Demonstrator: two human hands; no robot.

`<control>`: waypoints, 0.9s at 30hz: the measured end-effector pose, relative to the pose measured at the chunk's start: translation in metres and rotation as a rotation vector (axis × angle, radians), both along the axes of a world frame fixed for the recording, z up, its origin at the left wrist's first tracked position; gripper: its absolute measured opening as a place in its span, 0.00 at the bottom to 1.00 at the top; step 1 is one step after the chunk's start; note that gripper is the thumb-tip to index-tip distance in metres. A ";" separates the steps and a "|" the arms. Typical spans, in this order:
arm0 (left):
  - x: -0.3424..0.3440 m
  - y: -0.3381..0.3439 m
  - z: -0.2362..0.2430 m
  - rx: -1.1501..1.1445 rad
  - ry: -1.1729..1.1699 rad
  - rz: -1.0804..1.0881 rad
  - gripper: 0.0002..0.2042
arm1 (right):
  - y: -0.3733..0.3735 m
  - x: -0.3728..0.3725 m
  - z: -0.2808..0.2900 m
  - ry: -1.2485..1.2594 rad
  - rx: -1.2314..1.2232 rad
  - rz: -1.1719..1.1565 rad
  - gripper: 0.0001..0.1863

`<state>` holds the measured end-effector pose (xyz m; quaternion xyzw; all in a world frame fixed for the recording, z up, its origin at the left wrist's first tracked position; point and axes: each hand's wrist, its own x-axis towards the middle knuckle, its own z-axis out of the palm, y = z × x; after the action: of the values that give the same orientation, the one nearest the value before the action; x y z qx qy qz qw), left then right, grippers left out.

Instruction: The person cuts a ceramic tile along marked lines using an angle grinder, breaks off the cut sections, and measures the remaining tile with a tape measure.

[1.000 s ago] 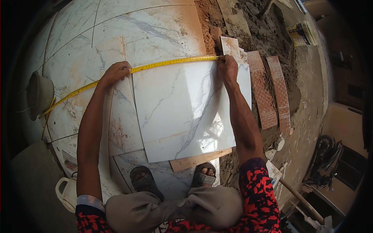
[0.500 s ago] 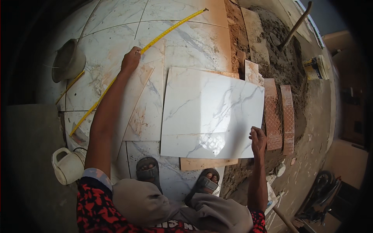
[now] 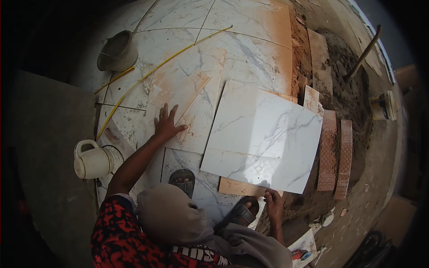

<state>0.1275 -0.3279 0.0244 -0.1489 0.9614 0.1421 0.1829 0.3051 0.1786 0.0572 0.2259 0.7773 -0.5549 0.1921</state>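
A large white marble-look tile with grey veins lies in front of me, on top of other tile pieces. My right hand is at its near edge, fingers curled together; what they hold, if anything, is too small to make out. My left hand is open, its fingers spread over a dusty, cut tile piece left of the large tile. Beyond that hand, a long yellow measuring tape stretches across the floor tiles, touched by neither hand.
A grey rubber bowl and a short yellow strip lie at the far left. A cream jug stands near my left arm. Reddish patterned tile strips, a mortar heap with a wooden handle and a bucket are on the right.
My left hand has let go of the measuring tape, which now lies on the floor, and has come nearer with fingers spread. My right hand has moved from the tile's right side to its near edge.
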 end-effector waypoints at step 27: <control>-0.028 0.108 0.146 0.668 0.228 0.028 0.36 | -0.097 0.005 0.020 0.258 -0.344 0.442 0.24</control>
<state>0.0994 -0.2204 0.1706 -0.0773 0.8739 0.4669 0.1109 0.3101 0.0821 0.0767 -0.0569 0.7201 -0.6473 0.2433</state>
